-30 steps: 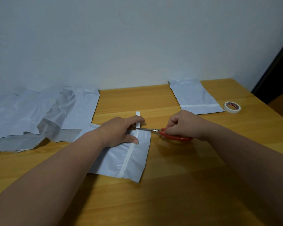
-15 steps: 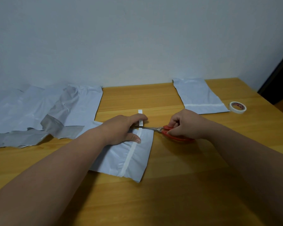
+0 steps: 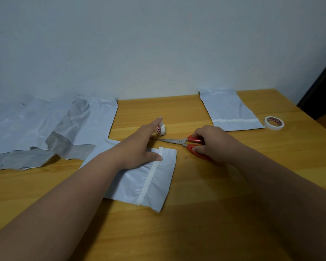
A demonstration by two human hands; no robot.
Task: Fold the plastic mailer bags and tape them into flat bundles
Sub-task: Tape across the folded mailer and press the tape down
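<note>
A folded white mailer bag [image 3: 158, 185] lies on the wooden table [image 3: 215, 232] with a strip of white tape [image 3: 149, 178] running across it. My left hand [image 3: 137, 147] rests on the bag. Its thumb presses the tape's upper end, and its straight fingers reach to a small tape roll [image 3: 161, 128] standing on edge. My right hand [image 3: 213, 144] grips red-handled scissors [image 3: 186, 143], whose blades point left just above the bag. A taped flat bundle [image 3: 230, 112] lies at the back right.
A heap of unfolded grey-white mailer bags [image 3: 45, 129] covers the back left of the table. A second, larger tape roll [image 3: 274, 123] lies flat near the right edge. The wall runs along the table's far side.
The tape strip that stuck up past the bag is now cut short. My left fingers have stretched out to the small roll. The scissors have pulled back slightly to the right.
</note>
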